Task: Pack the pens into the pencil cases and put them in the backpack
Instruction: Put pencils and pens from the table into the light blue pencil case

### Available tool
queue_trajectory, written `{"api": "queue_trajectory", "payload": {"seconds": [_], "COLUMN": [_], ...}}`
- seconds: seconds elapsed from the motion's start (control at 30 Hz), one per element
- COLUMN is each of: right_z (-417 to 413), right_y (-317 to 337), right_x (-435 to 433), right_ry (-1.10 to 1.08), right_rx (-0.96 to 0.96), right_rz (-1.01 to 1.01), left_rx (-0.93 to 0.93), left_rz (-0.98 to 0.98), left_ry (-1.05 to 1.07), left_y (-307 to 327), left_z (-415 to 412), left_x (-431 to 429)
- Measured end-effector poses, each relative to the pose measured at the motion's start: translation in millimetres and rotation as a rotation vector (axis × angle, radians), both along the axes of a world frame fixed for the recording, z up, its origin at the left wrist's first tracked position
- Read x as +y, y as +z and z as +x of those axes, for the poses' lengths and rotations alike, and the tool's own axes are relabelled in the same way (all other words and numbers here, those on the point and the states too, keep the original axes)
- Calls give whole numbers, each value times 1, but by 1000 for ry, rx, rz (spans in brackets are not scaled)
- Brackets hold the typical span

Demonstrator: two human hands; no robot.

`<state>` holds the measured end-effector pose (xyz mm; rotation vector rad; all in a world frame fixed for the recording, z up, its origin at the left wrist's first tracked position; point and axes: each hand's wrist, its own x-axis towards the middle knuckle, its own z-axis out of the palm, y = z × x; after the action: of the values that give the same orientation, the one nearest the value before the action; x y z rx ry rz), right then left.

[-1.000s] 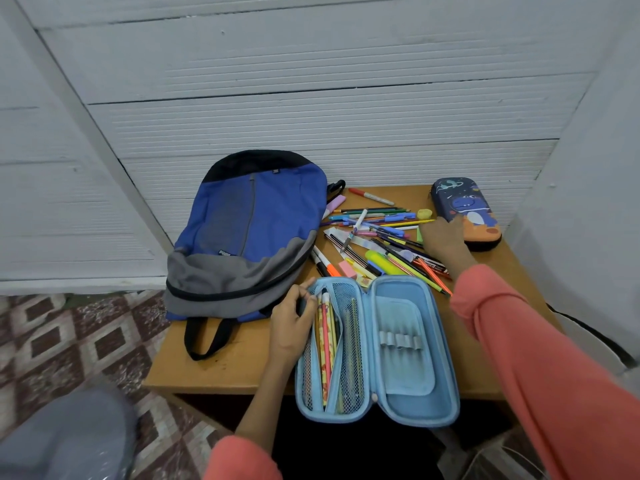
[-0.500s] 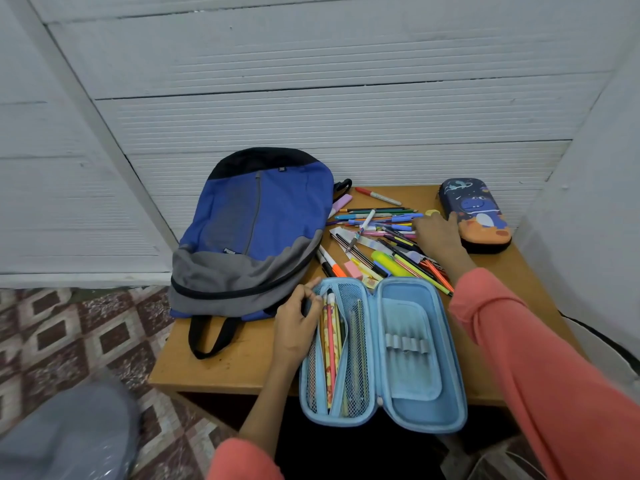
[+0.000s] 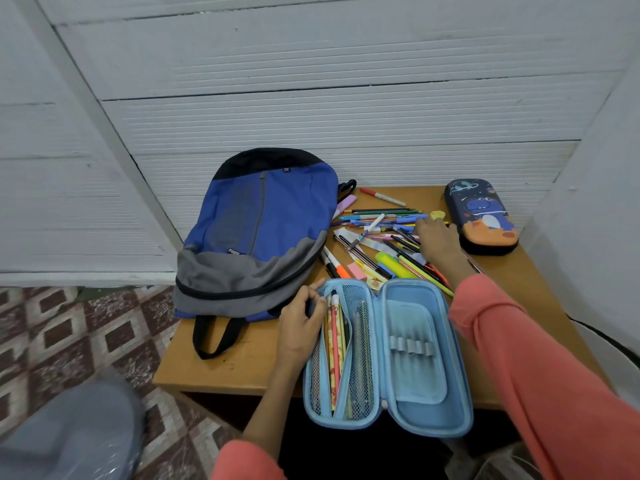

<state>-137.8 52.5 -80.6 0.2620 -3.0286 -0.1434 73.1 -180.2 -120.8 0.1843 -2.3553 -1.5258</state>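
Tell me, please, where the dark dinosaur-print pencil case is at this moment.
In the head view, the dinosaur-print pencil case lies closed at the far right corner of the table, just right of the loose pen pile, with the right hand beside it.

Backpack [image 3: 256,233] left of pens [image 3: 388,244]

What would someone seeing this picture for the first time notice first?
The open blue pencil case lies at the near edge of the table, the left hand on its rim. Behind it spreads a bright heap of pens under the right hand. A blue backpack lies flat on the left.
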Motion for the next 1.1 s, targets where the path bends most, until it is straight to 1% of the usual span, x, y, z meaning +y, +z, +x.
{"api": "queue_trajectory", "payload": {"seconds": [0.23,0.43,0.53,0.63,0.73,0.8,0.87,0.93,1.1], "right_z": [2,8,10,14,16,18,24,34,67], "right_y": [1,19,28,32,33,33,35,39,44], "right_x": [8,10,12,16,19,19,14,3,-38], "right_ry": [0,-14,-31,-44,-47,-63,-78,-71,19], "right_rx": [72,109,99,146,184,179,168,116,-54], "right_rz": [-170,-290,-276,-252,-302,-418,-632,-837,-1129], "left_rx": [2,3,-4,-5,-1,2,-3,-7,-9], "left_rz": [-9,-21,-18,-17,-22,-21,-18,-19,-25], "left_ry": [17,20,15,13,15,15,13,11,18], "left_y": [1,3,2,2,2,1,0,1,2], "left_z": [0,1,1,0,0,0,0,0,0], "left_x": [0,0,-1,0,0,0,-1,-1,0]}}
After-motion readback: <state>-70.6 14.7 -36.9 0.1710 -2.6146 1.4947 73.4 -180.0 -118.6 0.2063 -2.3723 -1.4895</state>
